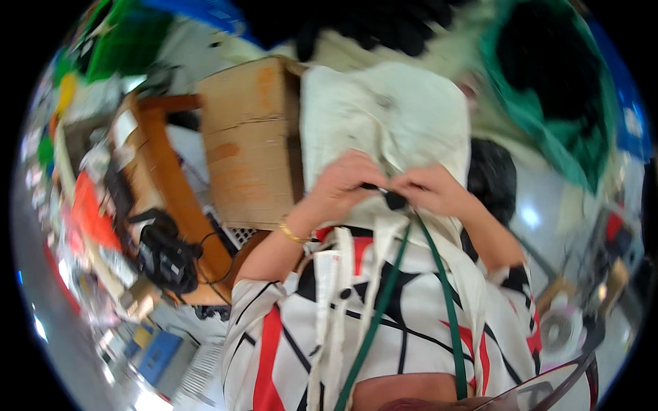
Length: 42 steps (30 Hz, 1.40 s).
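both hands pinched on a small dark piece at the edge of cream fabric

head view: the cream fabric [384, 123] is held up in front of the chest, its lower edge gathered between the two hands. the left hand [340, 186] is curled nearly closed, thumb and fingertips pressed on the fabric edge and on a small dark piece [394, 200] that sits between the hands. the right hand [433, 189] is likewise closed in a pinch, meeting the left at that same piece. a gold bracelet [293, 235] is worn on the left wrist. two green straps [384, 294] run down from the hands over a patterned white, red and black garment. a cardboard box [250, 140] stands just beside the fabric on the left, with a wooden surface [175, 178] and a black bundle of cables [164, 257] further left.

the step in hand is judged to be the fixing or working of the dark piece at the fabric edge. a steady pinch and fine finger movement are judged to be called for next, with the fabric kept taut. what the dark piece is cannot be told.
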Tool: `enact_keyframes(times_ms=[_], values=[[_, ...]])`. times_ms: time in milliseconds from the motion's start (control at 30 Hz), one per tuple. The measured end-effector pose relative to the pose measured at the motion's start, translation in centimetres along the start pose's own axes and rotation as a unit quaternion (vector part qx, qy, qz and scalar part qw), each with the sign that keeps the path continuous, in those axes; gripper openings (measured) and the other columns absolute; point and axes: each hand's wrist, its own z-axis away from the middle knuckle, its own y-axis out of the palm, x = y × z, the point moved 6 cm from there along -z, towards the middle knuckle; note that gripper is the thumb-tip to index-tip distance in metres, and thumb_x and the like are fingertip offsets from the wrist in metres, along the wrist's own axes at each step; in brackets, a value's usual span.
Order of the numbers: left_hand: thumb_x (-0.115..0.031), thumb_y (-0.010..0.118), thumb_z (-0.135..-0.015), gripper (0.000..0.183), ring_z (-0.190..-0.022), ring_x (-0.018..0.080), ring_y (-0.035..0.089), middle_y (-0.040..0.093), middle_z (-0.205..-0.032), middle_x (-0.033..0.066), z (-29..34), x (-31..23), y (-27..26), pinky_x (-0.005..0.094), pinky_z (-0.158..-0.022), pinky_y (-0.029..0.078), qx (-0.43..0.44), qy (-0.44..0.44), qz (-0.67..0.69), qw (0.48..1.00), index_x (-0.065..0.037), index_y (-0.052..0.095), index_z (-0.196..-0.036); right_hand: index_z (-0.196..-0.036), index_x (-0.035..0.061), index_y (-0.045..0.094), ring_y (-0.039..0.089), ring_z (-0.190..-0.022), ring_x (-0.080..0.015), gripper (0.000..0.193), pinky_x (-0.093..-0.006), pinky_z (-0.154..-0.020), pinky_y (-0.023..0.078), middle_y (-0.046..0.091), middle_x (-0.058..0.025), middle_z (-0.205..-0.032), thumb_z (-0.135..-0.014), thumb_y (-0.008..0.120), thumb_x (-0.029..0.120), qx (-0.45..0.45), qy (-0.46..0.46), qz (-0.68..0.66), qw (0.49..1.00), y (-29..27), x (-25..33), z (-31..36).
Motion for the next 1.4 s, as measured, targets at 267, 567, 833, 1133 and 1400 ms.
enact_keyframes(times_ms=[267,567,833,1133,1400], values=[[-0.005,0.076,-0.075,0.018,-0.091,0.0258,0.058,0.065,-0.089,0.0033,0.2,-1.0,-0.1,0.0361,-0.085,0.046,-0.004,0.009,0.008,1.000,-0.009,0.068,-0.091,-0.104,0.0024,0.061,0.052,-0.062,-0.0031,0.012,-0.0203,-0.055,0.044,0.059,0.0027,-0.077,-0.095,0.060,0.010,0.026,0.114,-0.170,0.978,1.0,-1.5,0.5],[-0.004,0.073,-0.074,0.018,-0.090,0.0276,0.057,0.063,-0.089,0.0058,1.1,-0.5,0.9,0.0368,-0.082,0.045,0.016,-0.001,0.021,1.000,-0.007,0.066,-0.091,-0.103,0.0066,0.043,0.042,-0.064,-0.0018,0.029,-0.0189,-0.055,0.034,0.047,0.0048,-0.077,-0.087,0.067,0.011,0.007,0.060,-0.192,0.980,1.7,-2.8,-0.2],[-0.008,0.073,-0.074,0.017,-0.088,0.0290,0.058,0.064,-0.087,0.0081,2.3,1.9,2.0,0.0378,-0.079,0.046,-0.003,-0.031,-0.021,0.999,-0.007,0.068,-0.090,-0.105,0.0040,0.045,0.047,-0.058,-0.0047,0.020,-0.0218,-0.052,0.036,0.051,0.0013,-0.069,-0.093,0.061,0.008,0.009,0.074,-0.052,0.996,1.9,-1.2,-0.6],[-0.015,0.072,-0.074,0.018,-0.086,0.0308,0.059,0.065,-0.086,0.0100,1.7,3.8,1.3,0.0398,-0.076,0.047,0.006,-0.081,-0.081,0.993,-0.006,0.067,-0.088,-0.081,0.0105,0.066,0.058,-0.057,-0.0249,0.009,-0.0349,-0.048,0.044,0.056,-0.0072,-0.067,-0.077,0.073,0.015,-0.116,-0.228,0.444,0.859,1.8,4.1,-1.1],[-0.017,0.070,-0.071,0.018,-0.085,0.0318,0.058,0.063,-0.086,0.0110,1.4,3.5,2.2,0.0404,-0.076,0.047,0.028,-0.090,-0.191,0.977,-0.009,0.067,-0.087,-0.071,0.0124,0.060,0.049,-0.047,-0.0284,0.009,-0.0399,-0.043,0.037,0.047,-0.0076,-0.056,-0.075,0.068,0.009,-0.071,-0.306,0.478,0.820,3.7,8.2,-0.3]])
